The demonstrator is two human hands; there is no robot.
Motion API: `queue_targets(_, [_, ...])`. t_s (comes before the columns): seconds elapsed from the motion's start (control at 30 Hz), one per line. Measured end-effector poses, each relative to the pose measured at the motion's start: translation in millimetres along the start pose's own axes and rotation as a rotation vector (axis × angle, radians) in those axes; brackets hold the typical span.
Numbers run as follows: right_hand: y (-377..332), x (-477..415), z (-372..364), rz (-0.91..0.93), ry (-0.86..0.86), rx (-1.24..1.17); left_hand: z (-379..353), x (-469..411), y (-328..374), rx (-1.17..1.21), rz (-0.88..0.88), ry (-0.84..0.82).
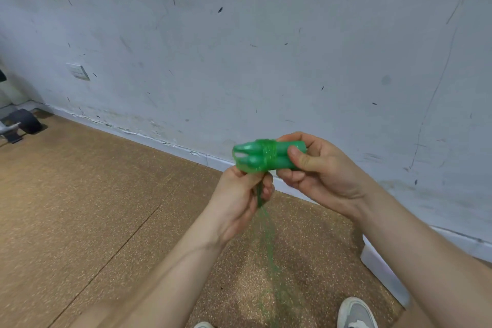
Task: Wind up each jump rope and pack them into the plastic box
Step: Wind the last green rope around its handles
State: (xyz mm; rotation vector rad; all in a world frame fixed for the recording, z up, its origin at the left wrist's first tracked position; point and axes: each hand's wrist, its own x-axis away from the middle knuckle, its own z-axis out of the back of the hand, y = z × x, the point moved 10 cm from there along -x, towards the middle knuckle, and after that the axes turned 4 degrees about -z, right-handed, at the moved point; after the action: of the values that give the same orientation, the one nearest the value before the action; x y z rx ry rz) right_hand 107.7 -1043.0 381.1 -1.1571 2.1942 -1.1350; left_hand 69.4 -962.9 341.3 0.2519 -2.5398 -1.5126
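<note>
A green jump rope has its two handles [269, 156] held side by side, with several turns of cord wound round their middle. My right hand [316, 170] grips the right ends of the handles. Just below their left ends, my left hand [239, 194] grips the loose green cord [270, 242], which hangs blurred down to the floor. The white plastic box [383, 271] stands on the floor at the lower right, mostly hidden behind my right forearm.
A scuffed white wall [239, 48] rises close ahead over a cork-coloured floor [93, 194]. Dark exercise equipment [22, 122] sits at the far left. My shoes [356, 313] show at the bottom edge.
</note>
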Motion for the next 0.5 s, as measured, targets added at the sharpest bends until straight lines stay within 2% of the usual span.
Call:
queue_targets(0.07, [-6.0, -2.7, 14.2, 0.089, 0.199, 0.033, 2.1, 2.6, -6.1, -0.093, -0.028, 0.047])
queue_targets(0.1, [-9.9, -2.3, 21.9, 0.142, 0.300, 0.101, 2.5, 3.7, -7.1, -0.251, -0.057, 0.056])
queue_targets(0.13, [-15.6, 0.4, 28.1, 0.195, 0.404, 0.216, -1.0, 6.4, -4.9, -0.480, -0.103, 0.053])
queue_targets(0.2, [-27.2, 6.5, 39.0, 0.264, 0.597, 0.559, -12.7, 12.8, 8.0, -1.118, -0.275, 0.035])
queue_targets(0.23, [-32.8, 8.5, 40.9, 0.284, 0.658, 0.730, -22.0, 18.0, 16.1, -1.441, -0.384, 0.026])
queue_targets(0.3, [-39.1, 7.6, 37.7, 0.300, 0.680, 0.999, -33.7, 27.2, 31.8, -1.826, -0.542, 0.045])
queue_targets(0.37, [-40.6, 5.3, 34.0, 0.293, 0.662, 1.129, -39.3, 31.4, 44.1, -1.992, -0.656, 0.050])
queue_targets(0.5, [-39.0, 3.4, 28.7, 0.213, 0.628, 1.344, -43.3, 38.1, 50.3, -1.949, -0.872, 0.004])
